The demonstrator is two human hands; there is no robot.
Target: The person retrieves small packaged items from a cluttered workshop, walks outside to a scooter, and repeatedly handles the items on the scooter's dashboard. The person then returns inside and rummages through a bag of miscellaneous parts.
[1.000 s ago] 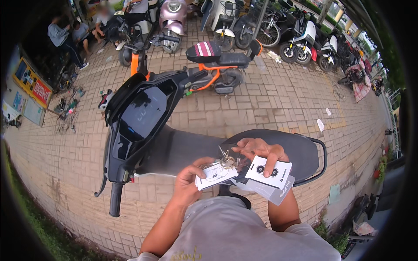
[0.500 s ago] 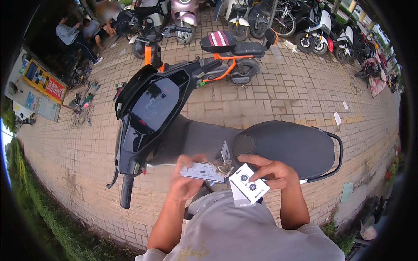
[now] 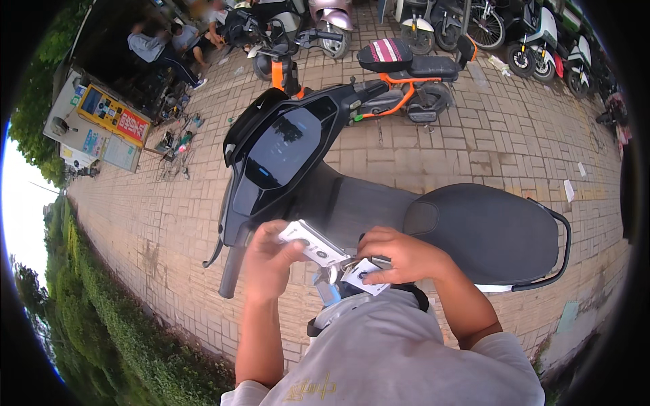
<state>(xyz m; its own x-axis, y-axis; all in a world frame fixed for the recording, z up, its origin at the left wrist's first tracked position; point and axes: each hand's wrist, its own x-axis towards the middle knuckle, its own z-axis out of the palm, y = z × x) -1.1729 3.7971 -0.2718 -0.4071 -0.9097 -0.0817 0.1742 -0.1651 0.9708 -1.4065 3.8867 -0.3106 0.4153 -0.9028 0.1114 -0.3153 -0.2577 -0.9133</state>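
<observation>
Head view, near to far: person's grey shirt (image 3: 386, 352) at bottom edge. Just above it, left hand (image 3: 267, 260) w/ fingers curled around a white flat remote (image 3: 313, 242), thumb on top. Right hand (image 3: 399, 254) closed on a small white tag (image 3: 364, 274), w/ keys (image 3: 330, 279) dangling between both hands, just below the remote. Beyond the hands: black scooter (image 3: 338, 183), dark dash panel (image 3: 281, 145) front-left, black seat (image 3: 487, 230) to the right. Brick paving (image 3: 162, 223) all round. Further back an orange-framed bike (image 3: 406, 74), then a row of parked scooters & people sitting top left.
</observation>
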